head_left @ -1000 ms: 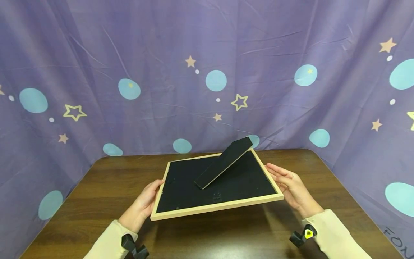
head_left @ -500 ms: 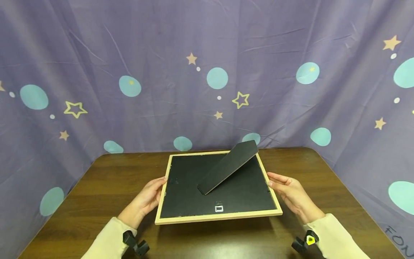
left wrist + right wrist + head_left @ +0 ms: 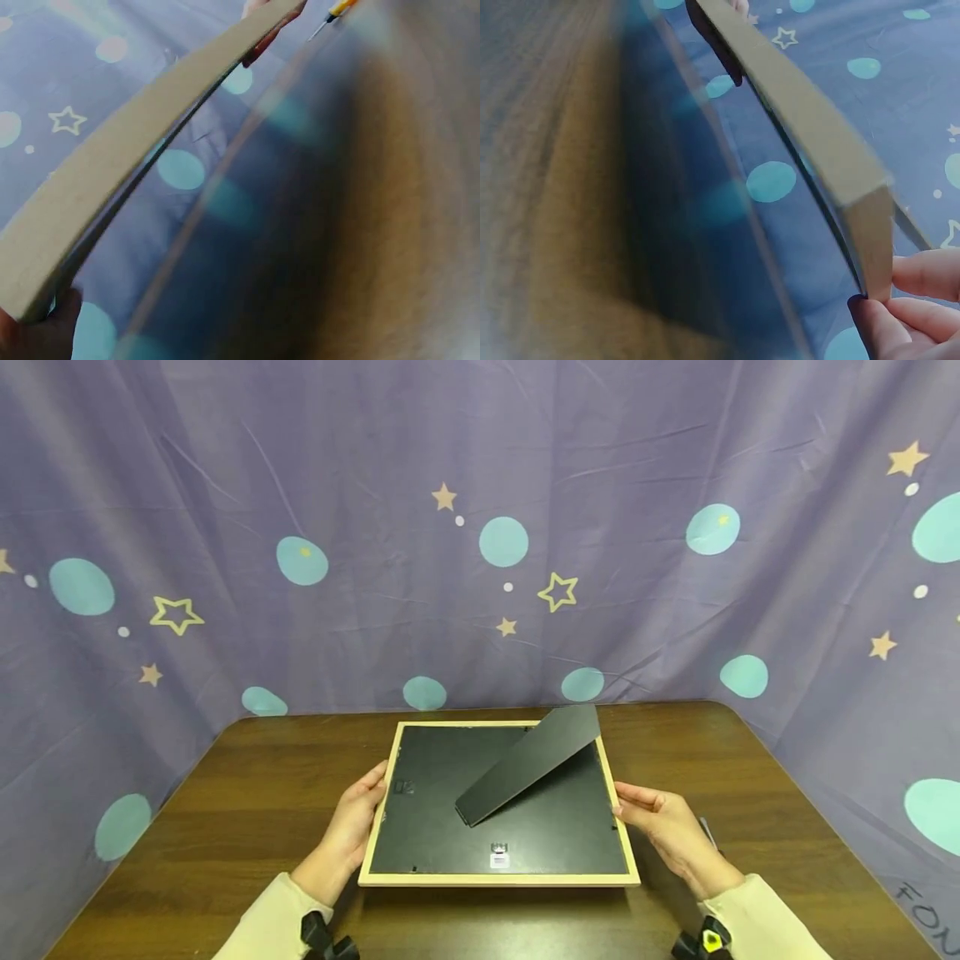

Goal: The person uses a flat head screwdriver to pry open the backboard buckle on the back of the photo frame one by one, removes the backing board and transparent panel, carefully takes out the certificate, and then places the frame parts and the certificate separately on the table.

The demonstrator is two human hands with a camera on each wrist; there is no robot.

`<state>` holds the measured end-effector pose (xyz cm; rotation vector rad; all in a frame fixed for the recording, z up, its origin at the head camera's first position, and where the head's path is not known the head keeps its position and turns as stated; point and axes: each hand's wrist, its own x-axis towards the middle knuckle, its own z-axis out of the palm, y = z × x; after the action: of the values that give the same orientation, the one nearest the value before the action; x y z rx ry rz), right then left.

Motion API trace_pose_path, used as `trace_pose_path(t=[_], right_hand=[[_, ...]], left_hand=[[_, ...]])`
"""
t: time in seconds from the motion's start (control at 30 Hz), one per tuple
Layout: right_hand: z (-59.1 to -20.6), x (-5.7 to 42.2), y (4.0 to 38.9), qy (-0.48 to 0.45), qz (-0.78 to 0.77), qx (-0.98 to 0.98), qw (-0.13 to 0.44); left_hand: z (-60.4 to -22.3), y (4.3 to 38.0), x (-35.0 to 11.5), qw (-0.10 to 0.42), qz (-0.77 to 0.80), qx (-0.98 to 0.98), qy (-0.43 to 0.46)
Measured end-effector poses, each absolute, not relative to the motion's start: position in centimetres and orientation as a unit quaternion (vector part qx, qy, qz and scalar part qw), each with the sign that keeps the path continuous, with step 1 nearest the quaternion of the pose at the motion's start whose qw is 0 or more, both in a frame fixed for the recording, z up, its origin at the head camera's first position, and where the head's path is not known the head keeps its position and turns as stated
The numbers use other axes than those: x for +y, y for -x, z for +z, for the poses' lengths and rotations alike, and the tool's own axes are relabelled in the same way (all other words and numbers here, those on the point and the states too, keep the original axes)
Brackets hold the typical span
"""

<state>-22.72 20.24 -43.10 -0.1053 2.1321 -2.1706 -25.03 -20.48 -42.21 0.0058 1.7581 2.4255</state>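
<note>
A picture frame (image 3: pixel 435 852) with a pale wooden rim and a black back is held above the table, back side up. Its black easel stand (image 3: pixel 532 760) sticks out from the backing towards the far right corner. My left hand (image 3: pixel 348 822) grips the left rim in the head view. On the opposite side, the right rim is pinched by my right hand (image 3: pixel 675 835), and thumb and fingers (image 3: pixel 928 271) show at the frame's edge in the right wrist view. The front of the frame faces down, out of the head camera's sight.
A screwdriver with a yellow-orange handle (image 3: pixel 341 9) lies on the table, in the left wrist view. In the head view only its thin metal shaft (image 3: pixel 708 833) shows beside my right hand. Behind the brown wooden table (image 3: pixel 247 793) hangs a purple curtain (image 3: pixel 375 610).
The frame has come down and levelled out from its tilt, and its right side has dropped. My right hand, loosely beside the rim before, now pinches it.
</note>
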Motion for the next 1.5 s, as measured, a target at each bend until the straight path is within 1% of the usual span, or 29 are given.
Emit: trace_pose_path(t=[0.1,0.23,0.4,0.6,0.8,1.0,1.17,1.5], right_hand=[[-43.5,20.4,22.6,0.023,-0.707,0.705,0.058],[-44.1,20.7,22.7,0.018,-0.708,0.703,0.065],[-45.0,20.8,23.0,0.007,-0.717,0.694,0.065],[-46.0,21.0,23.0,-0.001,-0.713,0.697,0.077],[-46.6,21.4,23.0,-0.009,-0.696,0.713,0.081],[-46.4,21.6,23.3,-0.023,-0.697,0.713,0.065],[-46.8,21.9,23.3,-0.016,-0.698,0.712,0.074],[-46.8,22.0,23.3,-0.019,-0.677,0.733,0.064]], left_hand=[[-42.8,24.8,-20.3,0.071,0.813,0.578,0.009],[-43.8,24.9,-20.3,0.099,0.821,0.563,-0.001],[-45.2,25.0,-20.6,0.127,0.818,0.559,-0.04],[-46.1,24.6,-20.2,0.13,0.828,0.543,-0.041],[-46.9,24.5,-19.8,0.105,0.813,0.572,-0.034],[-47.1,24.9,-19.6,0.065,0.751,0.657,-0.025],[-47.0,24.8,-19.4,0.04,0.703,0.709,-0.022],[-46.9,24.7,-18.8,0.001,0.679,0.734,0.006]])
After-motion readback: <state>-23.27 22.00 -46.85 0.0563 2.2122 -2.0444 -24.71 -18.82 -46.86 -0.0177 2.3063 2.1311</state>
